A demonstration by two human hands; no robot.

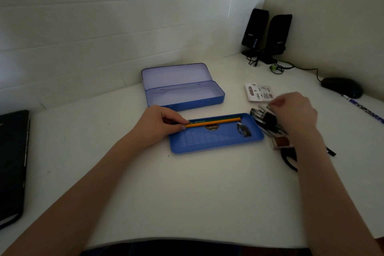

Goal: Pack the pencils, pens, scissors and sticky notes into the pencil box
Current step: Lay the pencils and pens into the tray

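Note:
An open blue pencil box [216,100] stands at the back of the white desk, lid up. In front of it lies its blue inner tray [216,141]. Two pencils [214,122], one yellow and one green, lie along the tray's far edge; my left hand [160,124] pinches their left ends. My right hand [295,112] hovers with curled fingers over a bundle of dark pens [264,120] right of the tray; whether it holds any is hidden. A small sticky-note pad [281,143] lies below the pens. Black scissors [289,161] show partly under my right forearm.
A white packet [258,92] lies behind the pens. Two black speakers [268,33] with cables stand in the back right corner, a mouse [342,87] and a marker [363,110] to the right. A black folder [12,162] lies at the left edge.

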